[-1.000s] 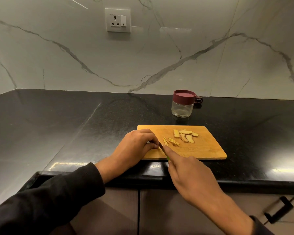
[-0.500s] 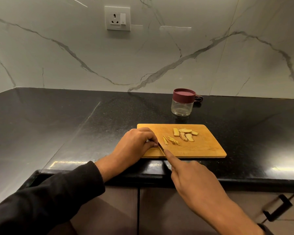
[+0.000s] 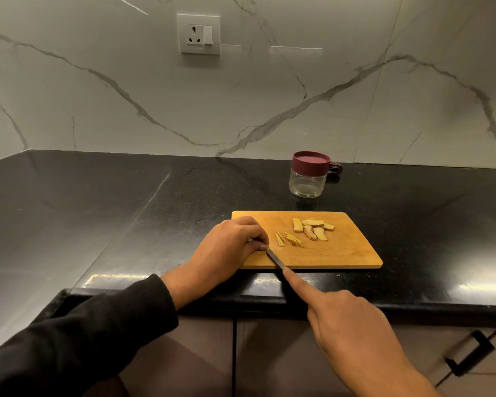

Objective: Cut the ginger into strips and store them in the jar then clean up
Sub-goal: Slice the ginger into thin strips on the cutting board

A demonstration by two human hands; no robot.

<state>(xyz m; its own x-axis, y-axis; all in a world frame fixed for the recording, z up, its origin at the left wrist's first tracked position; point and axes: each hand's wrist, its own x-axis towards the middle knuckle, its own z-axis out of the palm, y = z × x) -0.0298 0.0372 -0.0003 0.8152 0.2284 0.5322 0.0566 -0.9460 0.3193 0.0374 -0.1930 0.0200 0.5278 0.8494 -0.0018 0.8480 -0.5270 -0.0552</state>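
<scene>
A wooden cutting board (image 3: 341, 253) lies on the black counter. Several ginger slices (image 3: 312, 229) sit near its back, and thin ginger strips (image 3: 289, 240) lie left of them. My left hand (image 3: 229, 245) rests on the board's left end, fingers curled over a ginger piece that is mostly hidden. My right hand (image 3: 344, 328) grips a knife (image 3: 275, 257), index finger stretched along the blade's spine; the blade tip is at my left fingertips. A glass jar (image 3: 308, 179) with a maroon lid stands shut behind the board.
A small dark object (image 3: 335, 168) lies behind the jar. The marble wall carries a socket (image 3: 198, 34). A cabinet handle (image 3: 467, 356) shows below the counter's front edge at the right.
My right hand has drawn back toward me, so more of the knife blade shows across the board's front edge. My left hand has stayed in place on the ginger.
</scene>
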